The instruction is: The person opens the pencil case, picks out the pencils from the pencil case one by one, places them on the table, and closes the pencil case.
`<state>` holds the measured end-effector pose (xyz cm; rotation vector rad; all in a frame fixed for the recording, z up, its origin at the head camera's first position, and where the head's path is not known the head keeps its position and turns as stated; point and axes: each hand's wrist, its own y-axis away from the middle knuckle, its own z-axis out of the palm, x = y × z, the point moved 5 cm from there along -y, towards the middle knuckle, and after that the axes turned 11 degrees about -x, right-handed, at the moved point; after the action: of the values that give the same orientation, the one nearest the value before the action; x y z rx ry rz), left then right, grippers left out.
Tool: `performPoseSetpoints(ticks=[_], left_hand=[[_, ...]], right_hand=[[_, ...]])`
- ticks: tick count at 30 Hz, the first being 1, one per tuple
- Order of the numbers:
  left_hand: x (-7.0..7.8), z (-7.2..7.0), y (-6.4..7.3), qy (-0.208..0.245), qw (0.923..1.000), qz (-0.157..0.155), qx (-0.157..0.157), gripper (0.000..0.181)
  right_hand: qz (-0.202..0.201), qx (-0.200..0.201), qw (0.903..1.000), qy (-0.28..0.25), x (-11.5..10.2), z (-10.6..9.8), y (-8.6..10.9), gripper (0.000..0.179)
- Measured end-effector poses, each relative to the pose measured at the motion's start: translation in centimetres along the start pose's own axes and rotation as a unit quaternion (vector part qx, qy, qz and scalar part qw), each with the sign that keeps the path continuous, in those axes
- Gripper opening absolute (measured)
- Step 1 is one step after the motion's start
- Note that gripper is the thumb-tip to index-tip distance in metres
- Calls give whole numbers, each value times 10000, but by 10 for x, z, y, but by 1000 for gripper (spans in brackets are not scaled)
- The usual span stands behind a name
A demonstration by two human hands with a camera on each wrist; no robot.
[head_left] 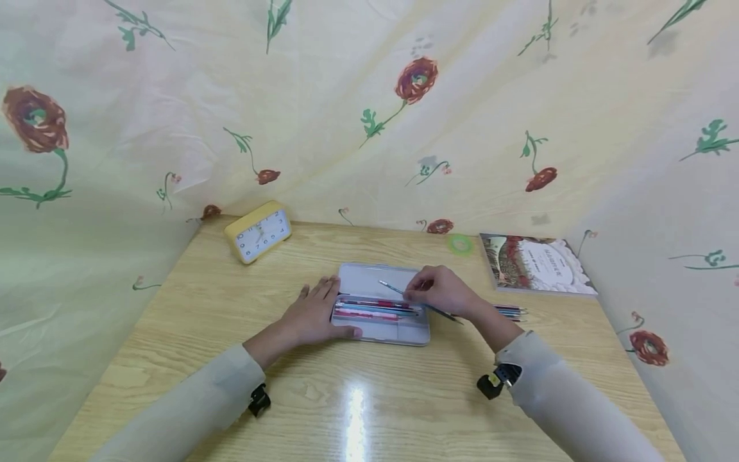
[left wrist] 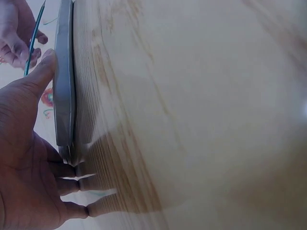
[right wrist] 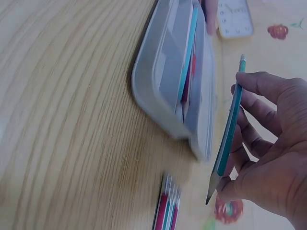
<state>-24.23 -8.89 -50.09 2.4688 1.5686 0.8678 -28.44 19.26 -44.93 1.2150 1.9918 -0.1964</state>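
An open grey pencil case (head_left: 412,335) lies on the table with its lid folded back toward the wall. Several pencils and pens (head_left: 366,314) lie inside it, red, blue and pink among them. My left hand (head_left: 314,314) rests at the case's left end, fingers extended and thumb on the front rim (left wrist: 62,105). Above the case's right end, my right hand (head_left: 441,290) pinches a teal pencil (right wrist: 229,132) between thumb and fingers. The pencil tilts, its sharpened tip toward the lower right in the head view.
More pencils (head_left: 510,312) lie in a bunch right of the case, partly behind the right wrist. A yellow clock (head_left: 262,234) stands at the back left. At the back right are a book (head_left: 539,263) and a green ring-shaped thing (head_left: 460,244). Floral cloth (head_left: 323,128) hangs behind.
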Motion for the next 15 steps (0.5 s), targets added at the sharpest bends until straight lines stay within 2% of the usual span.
performPoseSetpoints(ticks=[10, 15], left_hand=[[-1, 1, 0, -56, 10000, -52, -59, 136], [0, 2, -1, -54, 10000, -47, -49, 136]], right_hand=[[34, 389, 9985, 385, 34, -24, 37, 7], [-248, 621, 9949, 756, 46, -31, 58, 5]])
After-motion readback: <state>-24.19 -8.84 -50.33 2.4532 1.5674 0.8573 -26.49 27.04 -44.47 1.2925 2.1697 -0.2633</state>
